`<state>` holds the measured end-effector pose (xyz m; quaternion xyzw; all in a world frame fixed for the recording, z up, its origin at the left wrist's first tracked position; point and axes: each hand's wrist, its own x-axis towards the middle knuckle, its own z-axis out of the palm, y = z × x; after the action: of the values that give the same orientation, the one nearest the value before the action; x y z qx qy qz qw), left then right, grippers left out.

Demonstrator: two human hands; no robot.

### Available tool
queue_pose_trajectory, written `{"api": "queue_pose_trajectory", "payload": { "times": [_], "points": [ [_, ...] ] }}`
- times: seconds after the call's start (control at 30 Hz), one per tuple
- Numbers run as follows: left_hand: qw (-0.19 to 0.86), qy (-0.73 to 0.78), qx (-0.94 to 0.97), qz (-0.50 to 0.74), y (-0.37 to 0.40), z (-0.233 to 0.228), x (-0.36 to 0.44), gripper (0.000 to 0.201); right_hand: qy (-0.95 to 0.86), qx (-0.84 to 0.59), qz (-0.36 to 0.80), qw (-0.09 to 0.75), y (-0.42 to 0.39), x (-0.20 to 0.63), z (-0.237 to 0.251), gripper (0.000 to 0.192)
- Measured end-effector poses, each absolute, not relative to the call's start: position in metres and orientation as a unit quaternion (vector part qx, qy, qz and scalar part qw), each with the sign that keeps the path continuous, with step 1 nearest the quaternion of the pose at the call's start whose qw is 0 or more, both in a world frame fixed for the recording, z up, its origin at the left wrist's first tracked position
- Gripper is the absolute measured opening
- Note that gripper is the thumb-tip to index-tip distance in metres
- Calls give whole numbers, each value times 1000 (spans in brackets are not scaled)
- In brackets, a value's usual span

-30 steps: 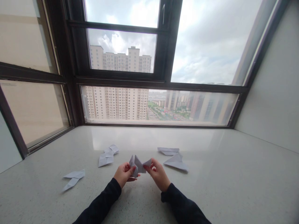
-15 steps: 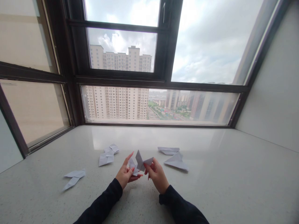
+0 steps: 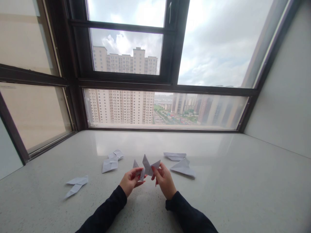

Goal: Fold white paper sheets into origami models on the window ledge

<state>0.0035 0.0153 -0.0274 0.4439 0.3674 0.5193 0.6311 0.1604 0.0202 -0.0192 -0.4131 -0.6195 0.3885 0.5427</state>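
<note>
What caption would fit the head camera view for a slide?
Both hands, left hand and right hand, hold a folded white paper piece above a pale windowsill.

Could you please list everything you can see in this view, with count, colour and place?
Folded white paper piece in the hands: one, white, held up between both hands above the sill.
Folded white paper pieces lying loose: four groups, white; far left, left of centre, right of centre at the back, right of centre nearer.
Speckled stone window sill: one, pale grey, under everything.
Dark-framed window: one, dark brown frame, behind the sill, showing tower blocks and cloudy sky.
Plain wall: one, grey, at right.
Left hand: one, dark sleeve, pinching the paper's left part.
Right hand: one, dark sleeve, pinching the paper's right part.
</note>
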Motion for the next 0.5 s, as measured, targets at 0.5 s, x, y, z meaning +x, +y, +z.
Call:
{"api": "queue_pose_trajectory", "payload": {
  "times": [0.5],
  "points": [
    [675,232,498,493,7,-26,13,62,-636,-365,460,500,18,154,-21,32]
  ]
}}
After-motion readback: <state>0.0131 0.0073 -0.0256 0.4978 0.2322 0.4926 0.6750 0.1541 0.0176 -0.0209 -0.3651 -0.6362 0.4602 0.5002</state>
